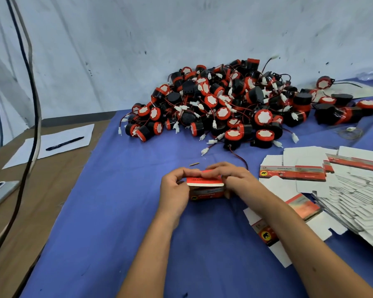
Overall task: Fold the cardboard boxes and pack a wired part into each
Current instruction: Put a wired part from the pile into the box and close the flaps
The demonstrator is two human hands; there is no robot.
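Cardboard box [205, 188], red with white flap edge, sits gripped between left hand [174, 188] and right hand [235, 181].

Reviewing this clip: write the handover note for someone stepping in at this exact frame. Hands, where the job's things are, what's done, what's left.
Left hand and right hand both grip one small red box over the blue cloth; its top flap is not yet tucked shut.
A red-and-black wire runs from under the right hand toward the parts; what it belongs to is hidden.
Pile of wired parts lies behind the hands.
Flat box blanks are fanned out on the right.
Done: no finished boxes in view.
Left: close this box, then fold and fill the rest.
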